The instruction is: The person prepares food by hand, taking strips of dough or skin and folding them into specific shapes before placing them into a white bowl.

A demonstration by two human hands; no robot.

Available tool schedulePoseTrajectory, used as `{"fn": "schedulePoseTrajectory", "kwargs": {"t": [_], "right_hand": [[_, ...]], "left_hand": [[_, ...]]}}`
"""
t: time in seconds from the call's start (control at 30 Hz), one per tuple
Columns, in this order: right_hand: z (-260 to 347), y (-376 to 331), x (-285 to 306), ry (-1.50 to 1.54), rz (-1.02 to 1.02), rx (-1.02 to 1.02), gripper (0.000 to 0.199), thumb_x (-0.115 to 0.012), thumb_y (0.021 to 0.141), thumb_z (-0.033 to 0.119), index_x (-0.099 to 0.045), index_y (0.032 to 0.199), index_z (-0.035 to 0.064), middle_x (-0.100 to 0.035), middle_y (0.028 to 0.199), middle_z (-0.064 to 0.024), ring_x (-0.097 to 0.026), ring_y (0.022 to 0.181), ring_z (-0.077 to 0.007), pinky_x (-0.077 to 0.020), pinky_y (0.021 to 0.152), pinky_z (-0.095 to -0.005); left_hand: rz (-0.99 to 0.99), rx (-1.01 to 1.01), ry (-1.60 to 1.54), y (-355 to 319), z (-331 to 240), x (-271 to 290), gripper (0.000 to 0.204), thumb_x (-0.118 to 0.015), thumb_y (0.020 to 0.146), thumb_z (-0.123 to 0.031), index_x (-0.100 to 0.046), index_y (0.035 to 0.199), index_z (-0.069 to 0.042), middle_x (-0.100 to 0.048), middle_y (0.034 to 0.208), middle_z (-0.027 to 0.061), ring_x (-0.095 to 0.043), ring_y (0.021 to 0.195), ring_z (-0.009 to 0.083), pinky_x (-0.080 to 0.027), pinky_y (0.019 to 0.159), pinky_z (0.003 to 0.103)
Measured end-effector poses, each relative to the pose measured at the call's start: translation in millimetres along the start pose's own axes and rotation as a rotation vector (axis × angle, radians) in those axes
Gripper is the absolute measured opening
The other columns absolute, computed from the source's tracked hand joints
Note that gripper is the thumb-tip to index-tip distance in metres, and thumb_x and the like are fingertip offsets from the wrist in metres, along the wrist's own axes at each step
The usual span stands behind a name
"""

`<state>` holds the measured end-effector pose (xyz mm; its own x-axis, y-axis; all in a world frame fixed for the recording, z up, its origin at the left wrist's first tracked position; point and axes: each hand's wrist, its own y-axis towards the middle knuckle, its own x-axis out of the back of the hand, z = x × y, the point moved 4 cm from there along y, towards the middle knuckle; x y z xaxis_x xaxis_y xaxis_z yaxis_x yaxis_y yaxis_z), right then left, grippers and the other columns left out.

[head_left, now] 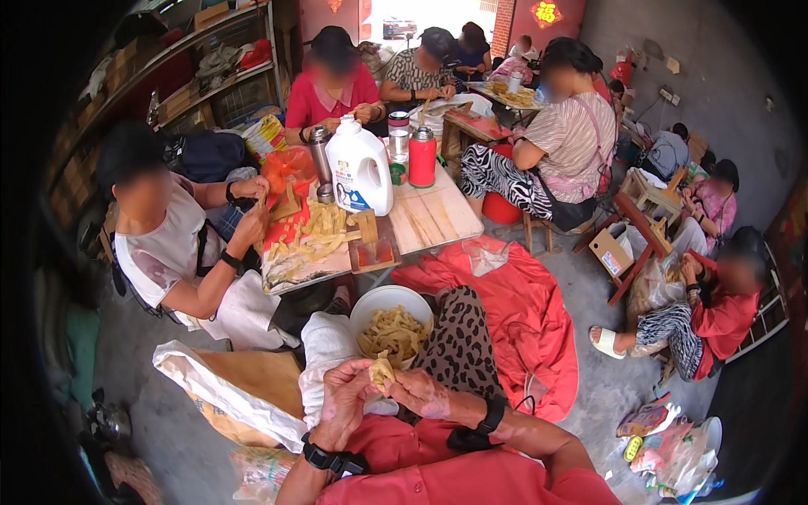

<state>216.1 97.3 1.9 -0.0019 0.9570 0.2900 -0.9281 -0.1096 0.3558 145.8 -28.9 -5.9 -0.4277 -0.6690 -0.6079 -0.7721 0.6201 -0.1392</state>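
Note:
Above my lap, my left hand [342, 399] and my right hand [421, 392] meet with fingers pinched on one pale yellow folded strip [381, 369]. Its exact kind I cannot make out. Just beyond my fingers stands a white bucket [358, 313] between my knees, partly filled with a heap of similar pale yellow strips [394, 335]. A white cloth [326, 341] lies over my left thigh, beside the bucket. Each of my wrists wears a black band.
A low table [438, 220] ahead bears more strips, a white jug [360, 168], a red thermos [422, 158] and a wooden block. Several people sit working around it and farther right. An open sack [244, 387] lies at left, red fabric [513, 324] at right, plastic bags [677, 459] lower right.

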Motion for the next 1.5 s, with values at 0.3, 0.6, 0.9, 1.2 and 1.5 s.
{"fn": "schedulePoseTrajectory", "kwargs": {"t": [0.3, 0.6, 0.9, 1.2, 1.5], "right_hand": [[2, -6, 0, -0.087, 0.064, -0.017, 0.014, -0.051, 0.089, 0.012, -0.05, 0.094, -0.001, -0.056, 0.071, -0.0158, -0.057, 0.063, -0.0315, -0.0434, 0.053, -0.0383], [16, -2, -2, -0.157, -0.006, 0.074, 0.012, -0.054, 0.087, 0.009, -0.052, 0.094, -0.0006, -0.051, 0.059, -0.0147, -0.053, 0.049, -0.0331, -0.0378, 0.042, -0.0385], [40, -10, -4, -0.846, 0.081, 0.567, 0.012, -0.058, 0.076, 0.006, -0.058, 0.085, -0.0017, -0.05, 0.077, -0.0142, -0.048, 0.049, -0.0223, -0.0375, 0.039, -0.0329], [44, 0, 9, -0.929, 0.058, 0.523, 0.016, -0.063, 0.074, 0.005, -0.049, 0.08, 0.0001, -0.052, 0.069, -0.0075, -0.052, 0.052, -0.0171, -0.0391, 0.041, -0.0293], [50, 1, 24, -1.338, -0.005, 0.586, 0.029, -0.058, 0.079, 0.017, -0.053, 0.099, -0.0031, -0.053, 0.076, -0.0043, -0.052, 0.062, -0.0134, -0.0422, 0.054, -0.0261]], "left_hand": [[0.14, -0.151, 0.442, -16, -22, -27, 0.014, -0.059, 0.084, -0.001, -0.064, 0.096, 0.005, -0.054, 0.114, 0.0106, -0.056, 0.095, 0.0151, -0.045, 0.084, 0.027], [0.202, -0.031, 0.061, -18, -17, -28, 0.014, -0.052, 0.086, -0.006, -0.06, 0.09, 0.005, -0.051, 0.115, 0.0085, -0.052, 0.096, 0.0129, -0.041, 0.086, 0.027], [0.365, -0.074, 0.174, -17, -23, -34, 0.003, -0.05, 0.074, 0.001, -0.053, 0.073, 0.0, -0.05, 0.108, 0.0102, -0.047, 0.097, 0.014, -0.037, 0.087, 0.027], [0.332, -0.033, 0.173, -19, -24, -34, 0.01, -0.053, 0.073, 0.005, -0.055, 0.081, 0.0, -0.046, 0.119, 0.0095, -0.048, 0.106, 0.0138, -0.042, 0.083, 0.025], [0.247, 0.163, 0.336, -20, -14, -28, 0.018, -0.049, 0.092, -0.005, -0.055, 0.108, 0.002, -0.06, 0.092, 0.0061, -0.057, 0.078, 0.0088, -0.047, 0.07, 0.021]]}}
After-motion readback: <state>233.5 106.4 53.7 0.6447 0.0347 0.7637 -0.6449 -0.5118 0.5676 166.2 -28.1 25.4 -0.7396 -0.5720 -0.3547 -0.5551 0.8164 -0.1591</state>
